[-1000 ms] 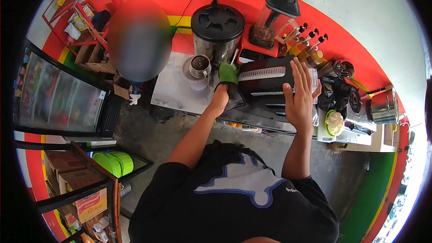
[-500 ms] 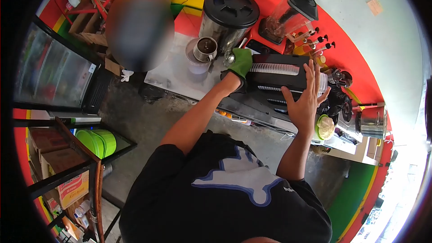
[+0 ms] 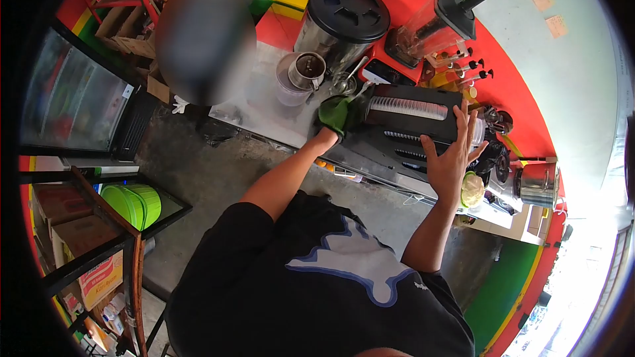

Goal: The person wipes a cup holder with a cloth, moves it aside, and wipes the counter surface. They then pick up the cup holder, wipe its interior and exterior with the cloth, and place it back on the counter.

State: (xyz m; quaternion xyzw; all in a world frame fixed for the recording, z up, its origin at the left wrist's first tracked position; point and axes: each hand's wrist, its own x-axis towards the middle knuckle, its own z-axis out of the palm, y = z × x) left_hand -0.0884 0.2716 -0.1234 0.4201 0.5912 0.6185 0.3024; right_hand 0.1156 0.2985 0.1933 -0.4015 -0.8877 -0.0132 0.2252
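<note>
A black holder with slots showing stacked clear plastic cups lies along the worktop. At its left end my left hand grips a green cloth, which covers most of its fingers. My right hand rests at the holder's right end with its fingers spread, close to clear cups that stick out there. Left of the cloth, a metal mug sits in a clear plastic container. Spoons stand beside it.
Behind the holder are a steel drum with a black lid, a blender and pump bottles. A steel pot stands at the right. A blurred round shape hides the left back. A rack and green buckets are lower left.
My left hand has drawn the green cloth down and to the left, off the holder's upper left corner. My right hand stays at the right end. The view has shifted slightly.
</note>
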